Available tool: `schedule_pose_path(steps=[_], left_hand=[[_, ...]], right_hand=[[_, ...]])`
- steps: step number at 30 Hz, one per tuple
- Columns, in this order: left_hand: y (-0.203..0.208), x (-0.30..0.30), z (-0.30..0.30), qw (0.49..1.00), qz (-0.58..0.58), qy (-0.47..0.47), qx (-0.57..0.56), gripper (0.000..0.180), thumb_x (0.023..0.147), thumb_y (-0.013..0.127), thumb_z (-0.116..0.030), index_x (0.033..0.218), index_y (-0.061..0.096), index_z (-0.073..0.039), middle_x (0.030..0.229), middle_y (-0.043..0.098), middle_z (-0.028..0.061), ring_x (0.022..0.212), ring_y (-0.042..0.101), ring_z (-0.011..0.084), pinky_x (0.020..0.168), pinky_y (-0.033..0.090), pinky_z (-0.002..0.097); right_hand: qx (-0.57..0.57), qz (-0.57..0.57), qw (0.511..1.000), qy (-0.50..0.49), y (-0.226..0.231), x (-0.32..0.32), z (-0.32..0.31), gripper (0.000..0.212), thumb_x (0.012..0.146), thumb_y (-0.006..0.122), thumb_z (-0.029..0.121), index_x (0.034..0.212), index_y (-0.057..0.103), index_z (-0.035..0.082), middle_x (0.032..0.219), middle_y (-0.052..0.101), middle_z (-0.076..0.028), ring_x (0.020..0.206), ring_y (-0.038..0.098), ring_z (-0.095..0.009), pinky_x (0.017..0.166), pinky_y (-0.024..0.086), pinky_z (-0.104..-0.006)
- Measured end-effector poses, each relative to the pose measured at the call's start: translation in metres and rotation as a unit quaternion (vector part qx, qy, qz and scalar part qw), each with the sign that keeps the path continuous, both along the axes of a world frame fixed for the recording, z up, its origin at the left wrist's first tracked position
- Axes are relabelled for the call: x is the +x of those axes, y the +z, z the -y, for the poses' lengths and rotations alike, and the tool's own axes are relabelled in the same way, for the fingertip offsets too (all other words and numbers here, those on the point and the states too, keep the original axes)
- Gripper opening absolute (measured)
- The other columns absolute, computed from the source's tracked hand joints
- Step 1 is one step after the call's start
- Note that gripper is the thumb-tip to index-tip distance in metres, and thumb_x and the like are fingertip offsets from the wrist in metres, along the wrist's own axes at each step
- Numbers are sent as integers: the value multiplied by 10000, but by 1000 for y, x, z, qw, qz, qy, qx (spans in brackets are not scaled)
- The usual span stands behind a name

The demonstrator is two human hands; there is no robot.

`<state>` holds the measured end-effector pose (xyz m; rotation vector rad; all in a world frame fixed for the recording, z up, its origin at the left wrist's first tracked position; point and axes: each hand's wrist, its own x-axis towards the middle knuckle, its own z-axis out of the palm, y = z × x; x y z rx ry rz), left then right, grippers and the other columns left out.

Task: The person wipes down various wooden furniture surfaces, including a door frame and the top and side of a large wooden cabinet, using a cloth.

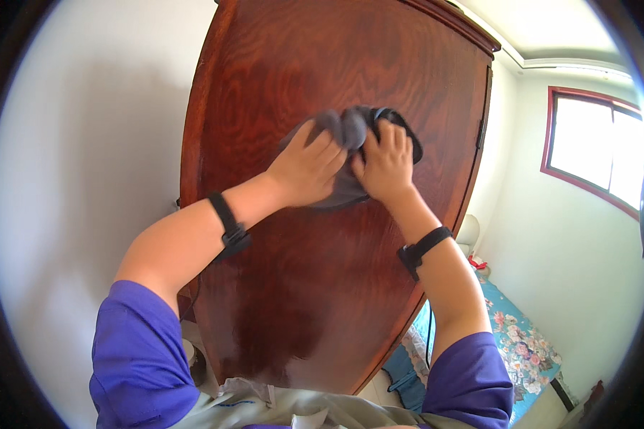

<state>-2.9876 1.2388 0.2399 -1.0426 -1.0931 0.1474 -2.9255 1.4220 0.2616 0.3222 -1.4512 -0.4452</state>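
Both my hands are raised in front of the side panel of a reddish-brown wooden cabinet (286, 250). A bunched dark grey cloth (353, 129) lies between them, with a black section and a bit of blue at its right end. My left hand (311, 168) is closed on the left part of the cloth, fingers curled over it. On the right part, my right hand (388, 159) grips it with bent fingers. The cloth's lower edge is slightly blurred, and part of it is hidden behind my hands. A darker, shiny patch shows lower on the panel.
White walls stand at the left and right, with a red-framed window (594, 143) at the upper right. A bed with a blue floral cover (519, 336) is at the lower right. Some round object (195, 357) sits on the floor at the lower left.
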Motion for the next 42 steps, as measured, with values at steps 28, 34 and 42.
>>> schedule_pose_path(steps=[28,34,42], left_hand=[[-200,25,21,916,270,73,289,618,708,632,-329,1216,534,9,1317,410,197,1232,385,337,1046,294,509],[-269,32,33,870,366,125,307,601,711,623,-323,1208,539,4,1321,401,204,1232,379,357,1042,296,521],[-341,45,86,838,431,204,265,546,693,641,-287,1160,576,-12,1297,444,197,1247,376,361,1055,273,524]], right_hand=[[34,21,998,54,-121,-39,92,458,800,442,239,1241,555,191,1202,506,-149,1181,457,-309,1002,316,-474],[83,94,989,75,-180,-44,107,463,819,434,282,1268,540,246,1243,501,-115,1183,464,-291,999,322,-461],[94,190,957,198,-246,-45,139,370,774,530,218,1133,619,225,1168,566,-118,1033,572,-309,868,461,-406]])
